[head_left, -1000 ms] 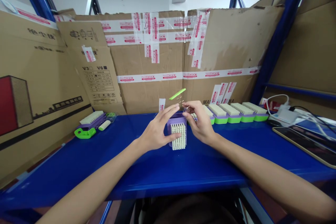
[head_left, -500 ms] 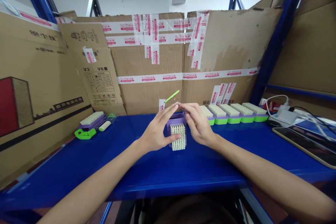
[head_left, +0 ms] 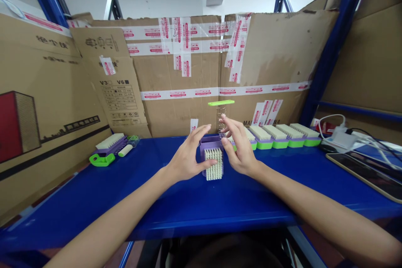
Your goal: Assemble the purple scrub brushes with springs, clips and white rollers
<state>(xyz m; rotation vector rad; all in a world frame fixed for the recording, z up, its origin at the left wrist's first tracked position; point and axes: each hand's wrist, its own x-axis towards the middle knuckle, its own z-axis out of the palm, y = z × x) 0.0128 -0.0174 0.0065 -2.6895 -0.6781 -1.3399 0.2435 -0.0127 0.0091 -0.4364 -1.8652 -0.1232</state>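
A purple scrub brush (head_left: 213, 163) with pale bristles rests on the table between my hands. Above its back end a thin metal spring (head_left: 222, 113) rises upright, topped by a level green plastic strip (head_left: 221, 103). My left hand (head_left: 190, 153) is open beside the purple body, its thumb stretched over the bristles; whether it presses on them I cannot tell. My right hand (head_left: 237, 144) has its fingers apart and curved next to the spring, the fingertips very near or touching the coils. The spring's lower end is partly hidden by this hand.
Several finished-looking brushes with green bases (head_left: 278, 136) line the back right. At left lie another purple brush (head_left: 109, 144), a green handle piece (head_left: 102, 160) and a pale roller (head_left: 125, 150). A phone (head_left: 366, 171) and a charger (head_left: 342, 134) with cables are at right. Cardboard walls (head_left: 179, 113) enclose the table.
The green strip has swung up and right from a slanted position to level, and the spring now stands straight. My right fingers have spread from a pinch; my left hand is nearly unmoved.
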